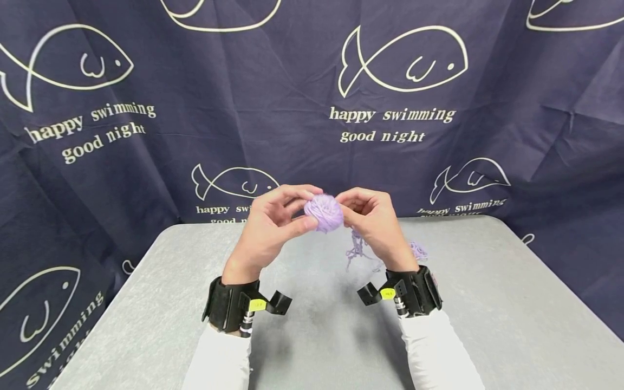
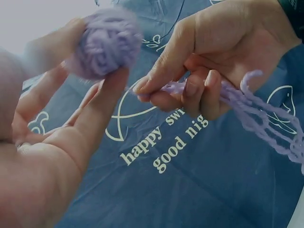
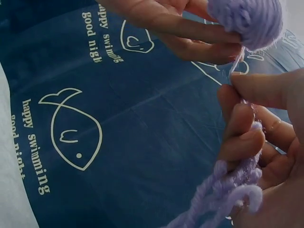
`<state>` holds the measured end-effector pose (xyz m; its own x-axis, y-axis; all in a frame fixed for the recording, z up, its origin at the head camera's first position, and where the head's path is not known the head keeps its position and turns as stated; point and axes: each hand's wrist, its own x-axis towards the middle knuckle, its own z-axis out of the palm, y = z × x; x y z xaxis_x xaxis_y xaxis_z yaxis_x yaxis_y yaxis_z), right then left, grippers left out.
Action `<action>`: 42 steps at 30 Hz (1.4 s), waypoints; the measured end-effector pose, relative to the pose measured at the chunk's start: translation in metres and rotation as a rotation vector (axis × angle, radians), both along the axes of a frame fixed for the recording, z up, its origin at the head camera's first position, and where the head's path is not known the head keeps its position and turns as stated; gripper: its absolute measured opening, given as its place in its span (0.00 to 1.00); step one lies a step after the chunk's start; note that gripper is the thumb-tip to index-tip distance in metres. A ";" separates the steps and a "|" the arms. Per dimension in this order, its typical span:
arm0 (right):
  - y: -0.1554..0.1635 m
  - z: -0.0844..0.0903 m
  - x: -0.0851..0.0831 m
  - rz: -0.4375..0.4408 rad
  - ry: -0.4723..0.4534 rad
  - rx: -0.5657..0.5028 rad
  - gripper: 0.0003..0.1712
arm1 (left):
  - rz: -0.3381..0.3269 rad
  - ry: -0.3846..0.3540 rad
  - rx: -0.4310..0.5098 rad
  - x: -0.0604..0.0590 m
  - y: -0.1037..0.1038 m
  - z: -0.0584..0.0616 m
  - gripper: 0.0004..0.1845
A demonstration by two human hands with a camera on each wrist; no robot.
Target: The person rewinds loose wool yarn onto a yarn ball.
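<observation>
A navy fabric backdrop printed with white fish [image 1: 146, 162] hangs behind a grey felt-covered desk [image 1: 487, 303]. Above the desk, the left hand [image 1: 265, 233] grips a lilac yarn ball [image 1: 324, 212]; the right hand [image 1: 375, 225] pinches its loose lilac strand [image 1: 357, 250], trailing down.

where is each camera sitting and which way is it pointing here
Head: on the head, looking forward and down at the grey table and fish-print cloth; both hands and white sleeves show.
Left wrist: looks up past the left hand at the yarn ball.
Right wrist: looks past the right hand gripping the loose strand.
All share the yarn ball.
</observation>
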<state>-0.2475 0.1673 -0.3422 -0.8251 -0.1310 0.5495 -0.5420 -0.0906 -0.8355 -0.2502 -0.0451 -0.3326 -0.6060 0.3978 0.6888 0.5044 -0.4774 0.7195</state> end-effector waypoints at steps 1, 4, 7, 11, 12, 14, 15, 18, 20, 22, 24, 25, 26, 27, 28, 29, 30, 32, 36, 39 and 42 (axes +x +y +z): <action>0.000 0.000 0.000 -0.001 -0.003 0.020 0.07 | 0.018 -0.007 0.025 0.000 0.000 0.000 0.16; -0.002 0.000 0.001 0.015 -0.003 0.083 0.04 | 0.088 -0.048 0.090 -0.001 0.002 0.002 0.17; -0.004 0.000 0.002 0.033 0.008 0.147 0.03 | 0.214 -0.068 0.118 -0.002 0.002 0.003 0.20; -0.005 -0.001 0.002 0.048 0.034 0.203 0.02 | 0.412 -0.039 0.071 -0.004 0.001 0.003 0.21; -0.006 -0.001 0.003 0.049 0.039 0.212 0.03 | 0.455 -0.024 0.049 -0.005 0.001 0.002 0.21; -0.006 -0.001 0.003 0.048 0.048 0.224 0.03 | 0.525 0.011 0.007 -0.007 -0.001 0.001 0.20; -0.006 -0.001 0.003 0.046 0.053 0.227 0.03 | 0.550 0.029 -0.017 -0.008 -0.002 0.000 0.19; -0.005 0.000 0.004 0.034 0.065 0.222 0.03 | 0.579 0.075 -0.110 -0.009 -0.004 -0.003 0.16; -0.004 0.001 0.005 0.025 0.068 0.204 0.03 | 0.574 0.095 -0.196 -0.009 -0.005 -0.005 0.15; -0.003 0.002 0.005 0.016 0.067 0.180 0.03 | 0.547 0.102 -0.292 -0.008 -0.007 -0.005 0.14; 0.000 0.002 0.005 0.010 0.062 0.153 0.03 | 0.499 0.108 -0.386 -0.007 -0.008 -0.006 0.13; 0.001 0.002 0.005 0.008 0.059 0.140 0.03 | 0.461 0.104 -0.427 -0.007 -0.009 -0.006 0.13; 0.002 0.002 0.005 0.004 0.058 0.131 0.03 | 0.414 0.099 -0.460 -0.007 -0.009 -0.005 0.13; 0.003 0.002 0.005 0.000 0.058 0.122 0.04 | 0.365 0.099 -0.490 -0.006 -0.010 -0.005 0.13; 0.004 0.002 0.005 -0.001 0.058 0.111 0.04 | 0.316 0.100 -0.513 -0.006 -0.010 -0.005 0.13; 0.005 0.003 0.005 -0.006 0.061 0.105 0.05 | 0.267 0.106 -0.530 -0.006 -0.011 -0.005 0.13; 0.005 0.003 0.005 -0.009 0.063 0.099 0.05 | 0.217 0.110 -0.539 -0.005 -0.012 -0.005 0.13; 0.006 0.004 0.005 -0.016 0.068 0.091 0.06 | 0.117 0.114 -0.536 -0.005 -0.013 -0.004 0.14; 0.007 0.005 0.005 -0.012 0.067 0.086 0.06 | -0.054 0.095 -0.460 -0.004 -0.015 -0.002 0.15; 0.005 0.004 0.005 -0.004 0.062 0.086 0.05 | -0.130 0.055 -0.351 -0.002 -0.015 -0.002 0.15; 0.003 0.002 0.004 0.013 0.048 0.079 0.04 | -0.139 0.015 -0.207 -0.002 -0.014 -0.003 0.15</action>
